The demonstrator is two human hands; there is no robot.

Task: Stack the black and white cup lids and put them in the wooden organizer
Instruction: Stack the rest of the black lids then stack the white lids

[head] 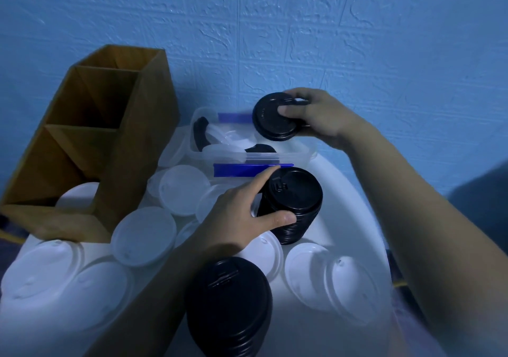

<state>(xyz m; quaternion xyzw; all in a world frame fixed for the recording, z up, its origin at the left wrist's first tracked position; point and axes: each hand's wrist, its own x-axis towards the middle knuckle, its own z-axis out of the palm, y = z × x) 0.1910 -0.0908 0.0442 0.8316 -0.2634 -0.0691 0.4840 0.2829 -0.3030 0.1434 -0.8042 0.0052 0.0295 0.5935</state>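
- Left hand (242, 213): centre of frame. Thumb and fingers curl round the side of the tall black lid stack (294, 205), with the forefinger laid up along its far edge. Judged purpose: to steady the column so that it does not topple as more is added.
- Right hand (319, 117): upper centre-right. Thumb on top and fingers beneath pinch a black lid (275, 117), held tilted above the clear plastic container (233, 158). Whether this is one lid or a few nested cannot be told. Judged destination: the top of the steadied stack.
- Clear plastic container: centre of frame, blue clips along its sides. It holds mixed white and black lids (220, 142), evidently the supply not yet sorted.
- Second black lid stack (228, 301): lower centre, standing free on the desk (343, 191).
- Loose white lids (144, 235): spread over the desk from lower left to lower right, several overlapping, not yet stacked.
- Wooden organizer (143, 136): upper left, divided into compartments. The two upper compartments look dark and unfilled. White lids (79, 194) show in the lowest one.
- Status, as judged: black lids are partly stacked, and neither black stack is in the organizer yet.
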